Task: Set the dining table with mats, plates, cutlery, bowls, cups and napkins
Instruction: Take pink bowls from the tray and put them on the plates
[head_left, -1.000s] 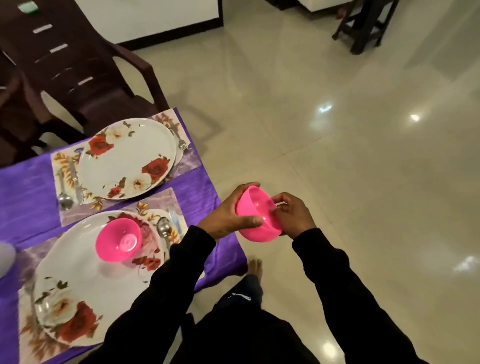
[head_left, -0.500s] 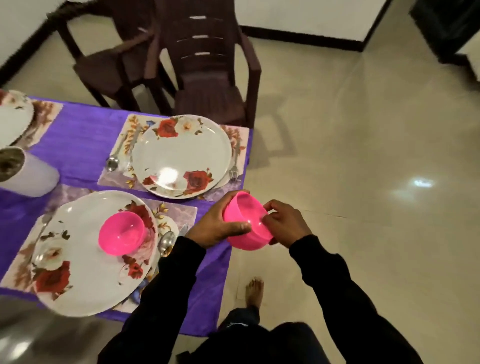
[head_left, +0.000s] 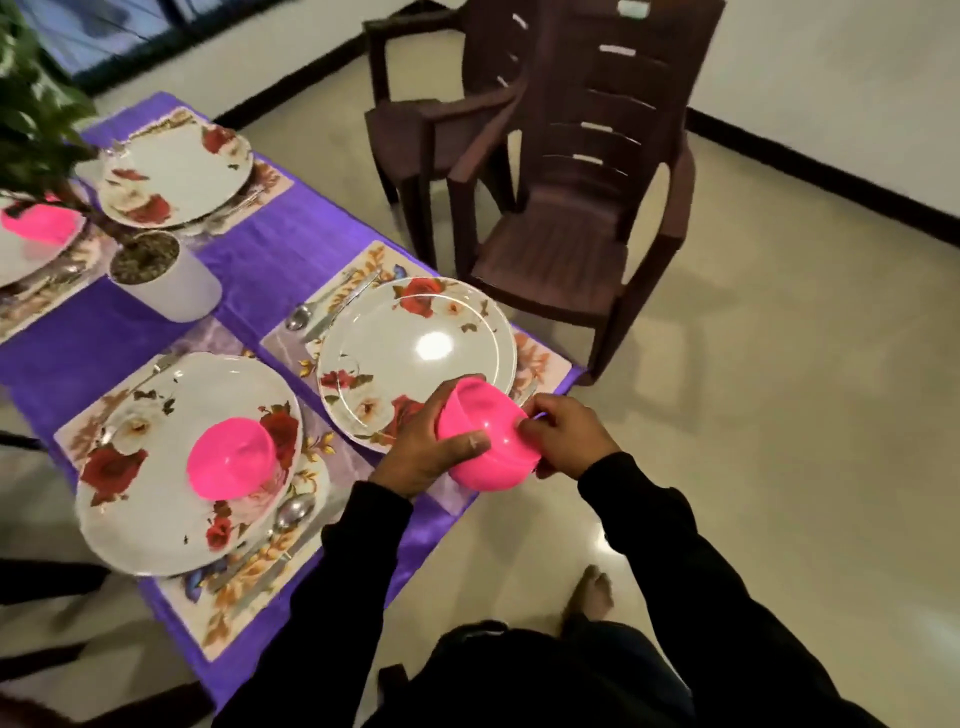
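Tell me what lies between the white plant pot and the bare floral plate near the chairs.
In the head view, only purple tablecloth and that plate's floral mat with a metal spoon lie between the white plant pot and the bare floral plate.

The tablecloth (head_left: 260, 270) is bright purple, and the mats (head_left: 358, 283) on it are pale with orange-brown leaf sprays and a lilac wash. The plates (head_left: 415, 332) are white with red and cream roses and small dark green leaves around the rim; the near-left one carries a hot pink bowl (head_left: 231, 457), the same pink as the bowl (head_left: 488, 441) held at the near right and another at the far left. The chairs (head_left: 571, 208) are dark brown, the floor glossy cream, the sleeves (head_left: 675, 545) black, the plant pot (head_left: 176, 291) white under green leaves.
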